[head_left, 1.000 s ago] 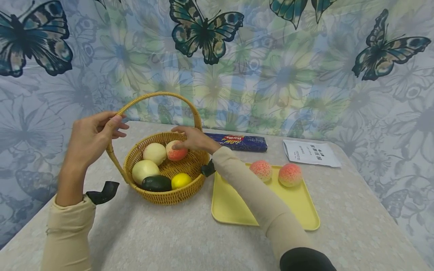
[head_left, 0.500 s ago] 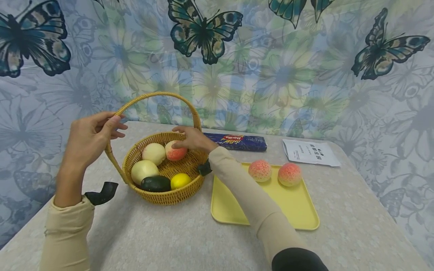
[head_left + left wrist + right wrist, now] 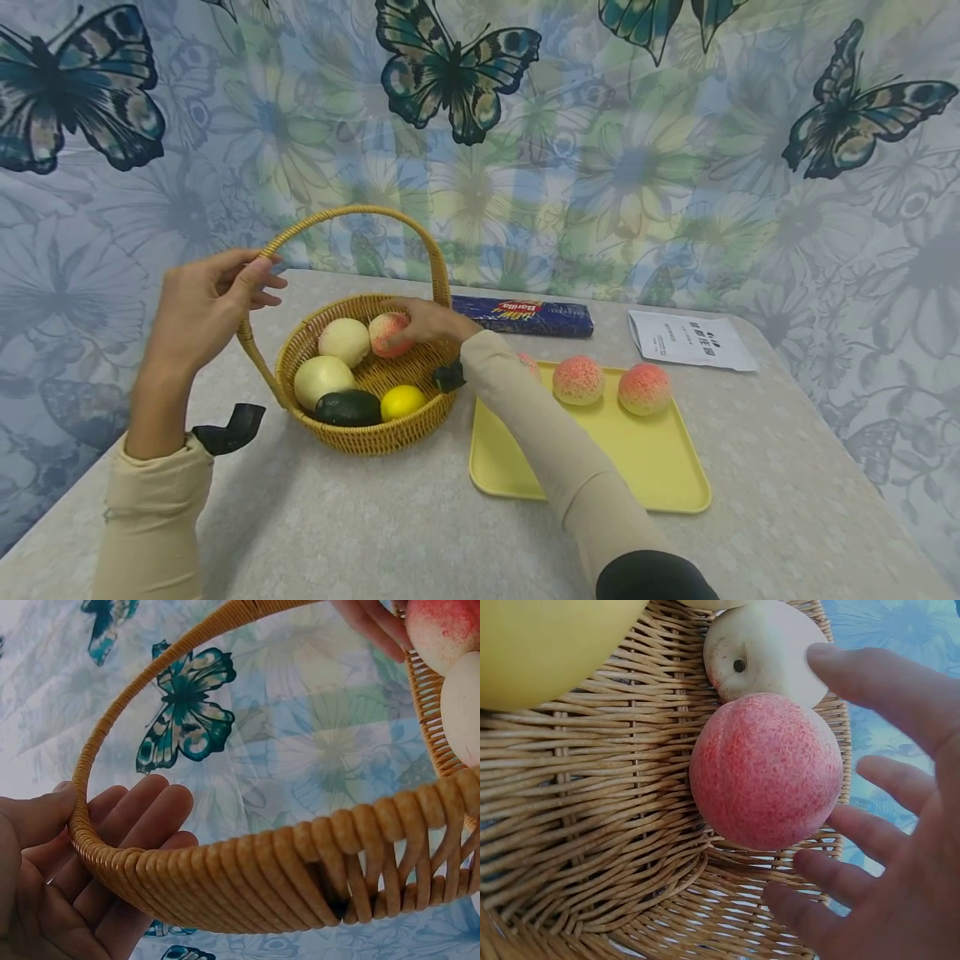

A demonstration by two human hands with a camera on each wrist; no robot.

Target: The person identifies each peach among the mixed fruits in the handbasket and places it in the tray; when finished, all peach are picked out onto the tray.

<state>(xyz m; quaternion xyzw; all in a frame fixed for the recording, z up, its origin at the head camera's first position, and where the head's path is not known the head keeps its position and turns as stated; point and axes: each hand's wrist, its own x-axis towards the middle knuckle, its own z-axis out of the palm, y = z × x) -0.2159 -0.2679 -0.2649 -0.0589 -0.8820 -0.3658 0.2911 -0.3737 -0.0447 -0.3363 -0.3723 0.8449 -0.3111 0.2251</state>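
My left hand (image 3: 198, 304) pinches the side of the wicker basket's handle (image 3: 352, 211) between thumb and fingers; the left wrist view shows the thumb on one side and fingers behind. Inside the basket (image 3: 367, 440), my right hand (image 3: 432, 322) reaches over a red-and-white peach (image 3: 386, 335). Its fingers are spread beside the peach in the right wrist view, not closed round it. A pale peach (image 3: 769, 652) lies against the red one. Also in the basket are a pale round fruit (image 3: 322, 379), a dark green avocado-like fruit (image 3: 348, 408) and a yellow lemon (image 3: 402, 402).
Right of the basket, a yellow tray (image 3: 645, 475) holds red peaches (image 3: 577, 380), one partly hidden by the right sleeve. Behind stand a blue Barilla pasta pack (image 3: 555, 318) and a white printed pouch (image 3: 693, 340). A butterfly-print cloth (image 3: 480, 183) hangs behind the table.
My right hand has dipped slightly lower beside the red peach, and its forearm has shifted left and down, showing part of another peach on the tray. The left hand keeps its hold.
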